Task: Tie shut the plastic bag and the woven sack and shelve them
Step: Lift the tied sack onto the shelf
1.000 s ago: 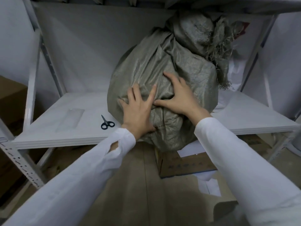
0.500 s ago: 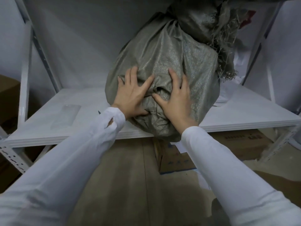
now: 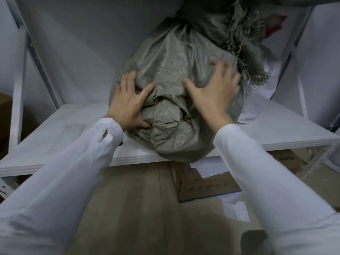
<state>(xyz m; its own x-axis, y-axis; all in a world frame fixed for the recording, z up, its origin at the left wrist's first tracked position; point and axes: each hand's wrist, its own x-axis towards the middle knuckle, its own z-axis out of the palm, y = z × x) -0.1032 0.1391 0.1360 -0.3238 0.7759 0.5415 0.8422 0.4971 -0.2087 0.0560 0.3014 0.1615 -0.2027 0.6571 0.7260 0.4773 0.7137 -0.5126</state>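
- Step in hand: pushing the woven sack [image 3: 176,74] deeper onto the white shelf [image 3: 55,144].
- Tying looks done: top bunched into a knot [image 3: 211,21], with frayed threads hanging beside it.
- Sitting on the shelf now, leaning back toward the wall, but with the round bottom poking out over the front edge, above a cardboard box [image 3: 207,188] on the floor.
- Left hand [image 3: 128,105] pressed flat on the sack's left side, fingers spread wide, gripping nothing.
- Right hand [image 3: 211,92] spread wide too, higher up on the sack's right side, and blurry. Hard to tell if touching or just above.
- Next, most likely: one more firm push with both palms, low down, to get the bottom past the edge.
- Soft and lumpy, so likely to squash instead of slide. Could roll off if let go too soon.
- Something white and crinkly [image 3: 270,83] behind the sack on the right. Maybe the plastic bag, not sure.
- Different from half a second ago: hands close together in the middle then, apart now. Right one gone up and to the right, left one gone out to the left. Bottom of the sack over the edge then too.
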